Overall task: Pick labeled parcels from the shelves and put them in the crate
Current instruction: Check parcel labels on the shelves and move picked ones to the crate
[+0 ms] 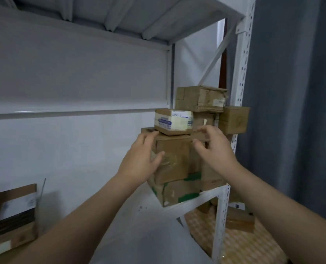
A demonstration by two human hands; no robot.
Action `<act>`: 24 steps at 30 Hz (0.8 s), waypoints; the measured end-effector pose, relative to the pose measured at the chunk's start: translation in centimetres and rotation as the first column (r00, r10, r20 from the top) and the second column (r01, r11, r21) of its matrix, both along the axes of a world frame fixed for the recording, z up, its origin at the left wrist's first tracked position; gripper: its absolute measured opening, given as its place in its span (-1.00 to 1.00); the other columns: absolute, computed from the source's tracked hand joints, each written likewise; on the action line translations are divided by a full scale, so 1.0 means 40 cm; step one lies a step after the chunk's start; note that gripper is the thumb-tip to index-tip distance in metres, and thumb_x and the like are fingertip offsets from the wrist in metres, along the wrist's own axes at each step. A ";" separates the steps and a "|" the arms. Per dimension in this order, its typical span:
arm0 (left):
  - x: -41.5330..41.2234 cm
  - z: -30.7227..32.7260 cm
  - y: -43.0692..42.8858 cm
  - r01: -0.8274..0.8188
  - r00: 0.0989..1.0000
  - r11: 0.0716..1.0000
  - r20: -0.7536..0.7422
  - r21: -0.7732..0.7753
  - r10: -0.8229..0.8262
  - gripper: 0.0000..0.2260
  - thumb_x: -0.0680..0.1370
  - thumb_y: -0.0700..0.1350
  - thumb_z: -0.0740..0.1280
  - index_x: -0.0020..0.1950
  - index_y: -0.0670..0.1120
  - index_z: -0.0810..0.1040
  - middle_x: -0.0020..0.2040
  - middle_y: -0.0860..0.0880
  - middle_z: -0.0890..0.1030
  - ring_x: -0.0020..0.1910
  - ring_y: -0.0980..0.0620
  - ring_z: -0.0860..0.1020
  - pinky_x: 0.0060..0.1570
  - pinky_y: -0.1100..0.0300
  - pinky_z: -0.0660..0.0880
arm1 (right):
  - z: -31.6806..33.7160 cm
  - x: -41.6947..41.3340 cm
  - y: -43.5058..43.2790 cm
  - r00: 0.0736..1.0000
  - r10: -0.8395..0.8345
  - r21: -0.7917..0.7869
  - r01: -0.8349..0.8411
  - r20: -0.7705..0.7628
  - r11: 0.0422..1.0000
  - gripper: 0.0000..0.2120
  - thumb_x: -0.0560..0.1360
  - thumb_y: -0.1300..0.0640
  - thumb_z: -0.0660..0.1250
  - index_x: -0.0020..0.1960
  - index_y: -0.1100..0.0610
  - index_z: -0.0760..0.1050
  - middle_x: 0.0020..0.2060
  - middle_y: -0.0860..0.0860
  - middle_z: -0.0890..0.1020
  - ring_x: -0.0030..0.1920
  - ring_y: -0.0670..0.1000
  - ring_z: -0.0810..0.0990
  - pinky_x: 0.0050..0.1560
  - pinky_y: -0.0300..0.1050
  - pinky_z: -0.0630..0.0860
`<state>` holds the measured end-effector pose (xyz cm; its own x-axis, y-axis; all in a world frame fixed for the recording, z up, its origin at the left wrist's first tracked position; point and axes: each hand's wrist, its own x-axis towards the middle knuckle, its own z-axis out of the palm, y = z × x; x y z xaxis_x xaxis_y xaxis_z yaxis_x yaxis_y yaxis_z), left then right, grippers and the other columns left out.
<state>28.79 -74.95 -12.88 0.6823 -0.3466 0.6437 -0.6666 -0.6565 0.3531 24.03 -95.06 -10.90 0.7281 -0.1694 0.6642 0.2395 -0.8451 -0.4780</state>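
Cardboard, small, likely light and stiff: the labelled parcel (173, 121) tops the stack of boxes (172, 159) on the shelf (196, 202). Just below it, left hand (141, 155) and right hand (213, 147) are spread, gripping nothing. Best taken by its opposite side faces.

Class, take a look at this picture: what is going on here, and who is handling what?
A person reaches both bare hands into a white metal shelf toward a stack of cardboard boxes. The left hand rests against a brown box in the stack; the right hand is open beside it, contact unclear. A small labeled parcel sits on top, between the hands, not yet lifted. No crate is in view.
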 end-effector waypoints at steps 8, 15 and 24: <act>0.157 0.108 -0.171 -0.135 0.984 0.988 -0.128 -0.076 0.125 -0.25 0.54 0.14 0.29 0.54 0.16 -0.16 0.56 -0.14 0.03 0.41 -0.16 0.33 0.29 0.01 0.36 | 0.021 0.151 -0.068 0.989 0.129 0.255 -0.106 -0.077 0.961 -0.45 0.54 0.04 0.32 0.47 0.09 0.24 0.40 0.05 0.36 0.40 0.05 0.32 0.38 -0.05 0.29; 0.206 0.115 -0.201 -0.081 0.980 0.983 -0.191 -0.167 0.048 -0.45 0.57 0.21 0.17 0.51 0.12 0.09 0.31 -0.04 0.50 0.24 -0.09 0.50 0.25 -0.03 0.42 | 0.010 0.230 -0.056 0.931 0.358 0.488 -0.281 -0.071 0.827 -0.31 0.46 -0.16 0.29 0.52 -0.03 0.17 0.41 -0.09 0.36 0.42 -0.03 0.31 0.40 0.04 0.30; 0.141 0.097 -0.188 0.120 0.993 0.778 0.063 -0.616 -0.103 -0.92 0.60 0.04 0.20 0.01 0.15 0.30 0.21 -0.04 0.46 0.16 0.12 0.49 0.07 -0.02 0.55 | 0.019 0.205 -0.013 0.855 0.471 0.604 -0.496 0.215 0.624 -0.75 0.55 -0.03 0.29 0.16 -0.03 0.32 0.06 -0.09 0.59 0.08 -0.17 0.56 0.18 -0.12 0.47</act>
<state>34.44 -82.47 -9.00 0.6455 0.0586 0.7615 -0.7350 -0.2235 0.6402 32.24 -95.58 -10.13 0.8069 -0.1766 0.5637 0.5516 -0.1163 -0.8260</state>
